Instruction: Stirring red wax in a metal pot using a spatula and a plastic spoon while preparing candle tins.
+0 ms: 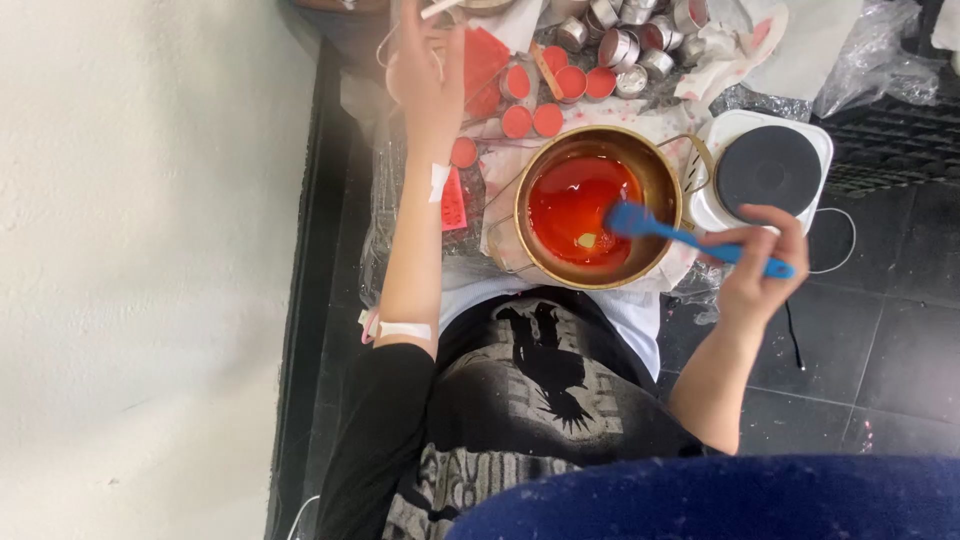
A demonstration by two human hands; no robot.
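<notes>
A brass-coloured pot (663,175) with melted red wax (575,205) stands in front of me on a stained sheet. My right hand (755,265) grips the handle of a blue spatula (690,238), whose blade dips into the red liquid at the pot's right side. My left hand (425,65) is stretched forward past the pot, fingers loosely together, over the edge of a clear plastic sheet; I cannot tell if it holds anything. White tape strips sit on that forearm.
Several small round tins filled with red wax (548,120) lie beyond the pot, and empty metal tins (630,45) farther back. A white single electric hotplate (770,170) stands right of the pot. Dark floor tiles, a white wall at left.
</notes>
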